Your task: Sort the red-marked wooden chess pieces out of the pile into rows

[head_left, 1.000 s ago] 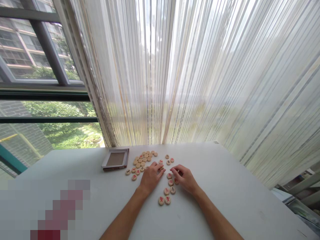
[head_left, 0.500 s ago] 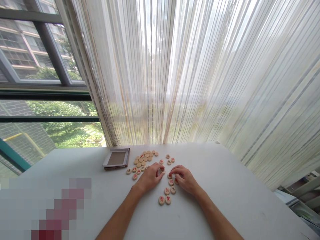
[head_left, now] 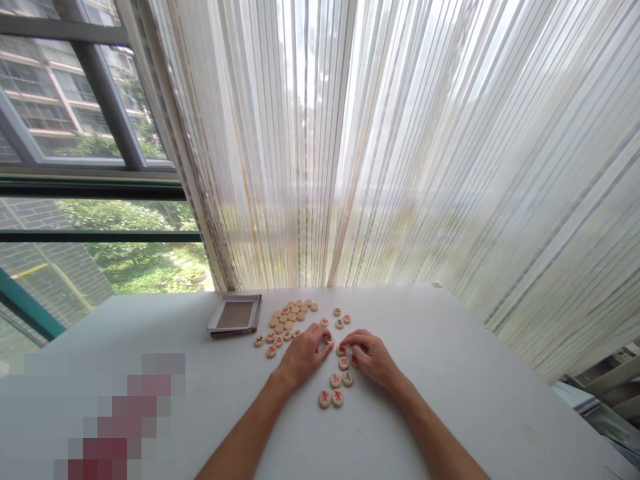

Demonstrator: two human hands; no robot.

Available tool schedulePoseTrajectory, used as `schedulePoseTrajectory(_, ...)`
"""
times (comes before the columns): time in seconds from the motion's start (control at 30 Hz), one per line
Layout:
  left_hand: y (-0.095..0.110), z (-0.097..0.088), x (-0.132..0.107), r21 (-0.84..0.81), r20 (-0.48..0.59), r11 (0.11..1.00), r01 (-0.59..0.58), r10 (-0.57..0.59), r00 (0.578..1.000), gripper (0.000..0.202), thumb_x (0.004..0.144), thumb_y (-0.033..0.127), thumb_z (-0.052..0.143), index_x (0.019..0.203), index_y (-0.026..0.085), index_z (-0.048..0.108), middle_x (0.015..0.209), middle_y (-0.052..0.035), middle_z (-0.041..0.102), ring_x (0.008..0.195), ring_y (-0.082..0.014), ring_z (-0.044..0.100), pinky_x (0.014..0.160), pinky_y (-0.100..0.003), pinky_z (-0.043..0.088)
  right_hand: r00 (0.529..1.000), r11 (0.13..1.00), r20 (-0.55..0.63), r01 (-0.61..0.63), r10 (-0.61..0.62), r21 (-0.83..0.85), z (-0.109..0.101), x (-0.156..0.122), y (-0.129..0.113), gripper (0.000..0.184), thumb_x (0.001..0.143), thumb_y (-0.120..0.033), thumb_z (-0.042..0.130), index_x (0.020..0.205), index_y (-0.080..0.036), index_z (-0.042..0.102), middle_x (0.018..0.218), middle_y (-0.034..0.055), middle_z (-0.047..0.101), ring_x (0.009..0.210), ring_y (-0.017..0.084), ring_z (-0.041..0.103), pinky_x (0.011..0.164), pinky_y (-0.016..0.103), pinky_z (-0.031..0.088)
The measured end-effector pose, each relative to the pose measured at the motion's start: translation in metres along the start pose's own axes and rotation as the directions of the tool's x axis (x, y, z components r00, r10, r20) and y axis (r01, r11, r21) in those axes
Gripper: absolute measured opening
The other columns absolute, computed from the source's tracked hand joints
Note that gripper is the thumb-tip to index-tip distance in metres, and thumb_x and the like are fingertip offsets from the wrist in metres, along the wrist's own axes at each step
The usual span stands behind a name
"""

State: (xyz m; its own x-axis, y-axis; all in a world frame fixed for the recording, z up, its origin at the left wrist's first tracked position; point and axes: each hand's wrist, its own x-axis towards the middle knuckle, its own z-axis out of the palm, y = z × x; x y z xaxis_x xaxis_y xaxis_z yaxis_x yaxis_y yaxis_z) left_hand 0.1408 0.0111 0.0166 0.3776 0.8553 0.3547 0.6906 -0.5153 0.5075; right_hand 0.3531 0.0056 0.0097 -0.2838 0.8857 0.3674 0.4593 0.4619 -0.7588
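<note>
In the head view, my left hand [head_left: 306, 353] pinches a round wooden xiangqi piece [head_left: 330, 340] with a dark character between thumb and fingers. Close by on the right, my right hand [head_left: 371, 359] has its fingertips on a red-marked xiangqi piece [head_left: 341, 350]. Another piece [head_left: 355, 360] lies partly under its curled fingers. Below the hands, a red piece [head_left: 343, 363] leads down to a red and a black piece side by side, then a pair of red pieces [head_left: 331, 398]. Several more face-up pieces [head_left: 340, 323] lie beyond my fingers.
Blank-side-up pieces [head_left: 289, 317] cluster at the left, with several face-up ones [head_left: 271, 351] in front of them. An open shallow box [head_left: 235, 316] stands farther left on the white table [head_left: 450, 400]. Sheer striped curtains [head_left: 320, 167] hang behind the table.
My left hand has shifted slightly right with its piece, which now shows more clearly beside the red-marked one. My right hand has stayed nearly in place.
</note>
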Motion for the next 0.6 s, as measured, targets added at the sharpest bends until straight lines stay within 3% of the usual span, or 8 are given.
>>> schedulePoseTrajectory(0.1,0.001,-0.002,-0.001,0.017,0.011,1.0,0.0,0.0,1.0,0.021,0.092,0.03,0.052,0.111,0.022,0.058,0.107,-0.0039,0.062,0.065,-0.0135,0.059,0.071,-0.028,0.049,0.999,1.0,-0.027,-0.024,0.024,0.003,0.0,0.0,0.002,0.036,0.077,-0.007,0.043,0.087,-0.021,0.075,0.09,0.0051,0.07,0.08,0.018,0.063,0.074,0.028,0.049)
schedulePoseTrajectory(0.27,-0.002,-0.006,0.012,0.175,-0.014,0.984,-0.018,0.02,1.0,0.036,0.092,0.008,0.039,0.12,0.023,0.056,0.122,-0.0053,0.059,0.105,-0.0203,0.059,0.086,-0.029,0.046,0.995,0.995,-0.069,-0.068,0.073,0.073,0.002,0.002,0.004,0.035,0.078,-0.01,0.043,0.091,-0.02,0.074,0.091,0.0043,0.072,0.08,0.018,0.064,0.074,0.028,0.05)
schedulePoseTrajectory(0.4,-0.008,-0.011,0.036,0.312,0.122,0.936,-0.166,0.134,0.983,0.048,0.084,-0.004,0.039,0.12,0.022,0.059,0.131,-0.0069,0.057,0.117,-0.0249,0.05,0.098,-0.037,0.039,0.992,0.989,-0.077,-0.087,0.097,0.119,0.002,0.002,0.003,0.035,0.078,-0.011,0.043,0.095,-0.019,0.073,0.09,0.0044,0.072,0.082,0.018,0.066,0.075,0.029,0.051)
schedulePoseTrajectory(0.5,-0.011,-0.015,0.05,0.326,0.204,0.923,-0.203,0.14,0.969,0.033,0.088,0.004,0.044,0.103,0.02,0.067,0.108,-0.0084,0.068,0.104,-0.0255,0.056,0.092,-0.036,0.042,0.991,0.987,-0.077,-0.101,0.112,0.128,0.002,0.002,0.003,0.034,0.078,-0.011,0.043,0.095,-0.019,0.072,0.089,0.0047,0.072,0.081,0.018,0.066,0.074,0.029,0.051)
schedulePoseTrajectory(0.6,-0.011,-0.018,0.056,0.326,0.207,0.925,-0.198,0.134,0.969,0.025,0.091,0.012,0.046,0.092,0.02,0.07,0.091,-0.0082,0.07,0.095,-0.0245,0.06,0.087,-0.035,0.044,0.991,0.987,-0.078,-0.099,0.11,0.128,0.002,0.001,0.005,0.035,0.078,-0.009,0.043,0.095,-0.018,0.072,0.088,0.0046,0.072,0.08,0.018,0.066,0.074,0.029,0.051)
